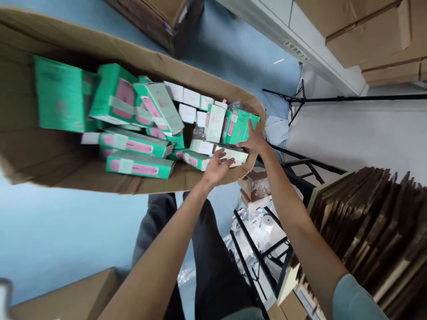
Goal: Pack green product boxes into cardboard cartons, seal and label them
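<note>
Right hand (252, 135) is spread over the outer corner of a green box (240, 128) at the far right end of the carton, though I can't tell from here whether it's really got a grip or is just resting on it. It's clearly the nearer hand: the box sits straight under its fingers and runs off toward the middle, pink-panelled side facing inward. Couldn't swear to its long axis, tbh; the hand covers one corner.

Left hand (217, 169) is empty, fingers loosely apart, just below and left of that box. Under its fingers there's a white-sided box (236, 154), long axis running roughly along the carton, and no idea if they touch. Just left of the green one, a pale box (215, 122) points away from the person instead.

Further out, the big carton (167, 69) stretches left, with more green boxes (140, 170) lying every which way.
</note>
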### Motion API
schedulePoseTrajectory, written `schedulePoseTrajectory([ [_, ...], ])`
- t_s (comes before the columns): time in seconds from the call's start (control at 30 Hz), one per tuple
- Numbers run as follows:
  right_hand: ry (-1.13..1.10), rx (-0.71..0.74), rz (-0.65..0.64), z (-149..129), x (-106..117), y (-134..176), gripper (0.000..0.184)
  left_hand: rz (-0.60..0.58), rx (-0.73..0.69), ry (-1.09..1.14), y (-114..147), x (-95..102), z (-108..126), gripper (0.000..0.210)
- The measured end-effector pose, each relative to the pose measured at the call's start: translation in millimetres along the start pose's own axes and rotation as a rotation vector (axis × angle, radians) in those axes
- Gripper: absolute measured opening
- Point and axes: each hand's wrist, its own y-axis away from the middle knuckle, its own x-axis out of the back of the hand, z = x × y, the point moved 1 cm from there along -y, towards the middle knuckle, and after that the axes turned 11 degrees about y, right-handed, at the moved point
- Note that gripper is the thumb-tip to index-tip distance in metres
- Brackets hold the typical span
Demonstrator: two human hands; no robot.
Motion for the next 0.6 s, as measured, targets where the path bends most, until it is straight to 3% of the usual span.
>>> schedulePoseTrajectory([
  [0.07, 0.007, -0.004, 0.008, 5.7, -6.0, -24.9, 0.164, -0.008, 0.068, 0.097, -26.7, -9.1, -10.5, 0.047],
  [0.17, 0.023, 0.062, 0.072, 10.8, -11.8, -54.6, 0.162, -0.016, 0.153, 0.262, -65.2, -18.4, -24.1, 0.029],
  [0.3, 0.059, 0.154, 0.12, 6.6, -17.2, -75.3, 0.144, 0.04, 0.224, 0.426, -101.8, -21.0, -37.4, 0.014],
  [0.47, 0.088, 0.142, 0.142, -2.5, -19.9, -80.0, 0.133, 0.073, 0.287, 0.591, -112.8, -18.3, -46.1, 0.027],
  [0.6, 0.094, 0.143, 0.16, -2.7, -12.1, -86.4, 0.129, 0.019, 0.33, 0.633, -114.8, -24.0, -45.2, 0.037],
])
